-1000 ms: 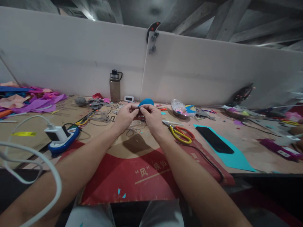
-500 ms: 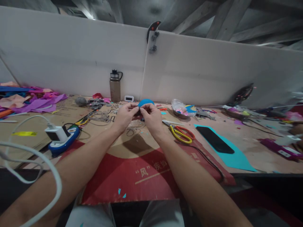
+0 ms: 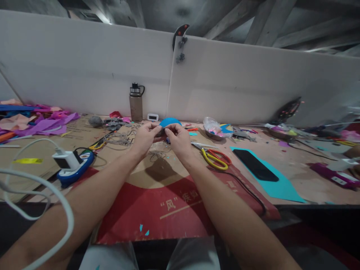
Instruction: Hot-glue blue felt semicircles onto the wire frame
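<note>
Both my hands are raised over the middle of the workbench, fingertips meeting. My left hand and my right hand pinch a small dark piece between them; what it is I cannot make out. Just behind the fingertips lies a rounded blue piece, and I cannot tell whether the fingers touch it. Thin grey wire lies on the cardboard under my hands.
Yellow-and-red scissors lie right of my hands, then a black phone on a teal sheet. A bottle stands by the white partition. A blue power strip with white cable lies left; purple paper scraps far left.
My hands have lifted slightly and drawn a little closer together, fingers working on the small piece. Nothing else on the bench has moved.
</note>
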Tool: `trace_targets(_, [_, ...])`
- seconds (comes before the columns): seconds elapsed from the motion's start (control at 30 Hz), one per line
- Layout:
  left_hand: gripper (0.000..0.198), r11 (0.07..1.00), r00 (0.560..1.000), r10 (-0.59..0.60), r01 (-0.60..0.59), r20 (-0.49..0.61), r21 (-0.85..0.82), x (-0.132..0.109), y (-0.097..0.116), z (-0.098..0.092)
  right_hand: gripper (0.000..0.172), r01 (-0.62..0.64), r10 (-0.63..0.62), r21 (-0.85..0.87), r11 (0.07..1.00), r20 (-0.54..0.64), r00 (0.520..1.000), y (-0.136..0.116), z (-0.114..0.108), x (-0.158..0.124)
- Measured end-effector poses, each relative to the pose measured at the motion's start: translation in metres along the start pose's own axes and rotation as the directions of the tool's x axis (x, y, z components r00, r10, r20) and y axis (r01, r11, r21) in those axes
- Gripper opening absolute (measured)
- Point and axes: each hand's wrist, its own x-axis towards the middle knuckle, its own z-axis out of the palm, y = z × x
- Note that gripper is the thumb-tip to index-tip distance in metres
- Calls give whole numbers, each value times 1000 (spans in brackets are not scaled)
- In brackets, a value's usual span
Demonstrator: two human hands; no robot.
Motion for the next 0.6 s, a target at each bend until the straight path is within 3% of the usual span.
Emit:
trace_targets(0.2, [7,998,990,-29,22,-136,-51,11,5,-14,17,-7,7,-62,998,-9,1000,-1,-2,-1])
trace_targets(0.43, [9,993,977,-28,3,-209,-119,28,-3,-39,21,-85,150,-288,954,211,966,12,-3,-5])
trace_targets(0.6, [7,973,946,-130,63,-296,-224,33,-4,-46,18,-150,142,-274,950,-50,989,26,-12,4])
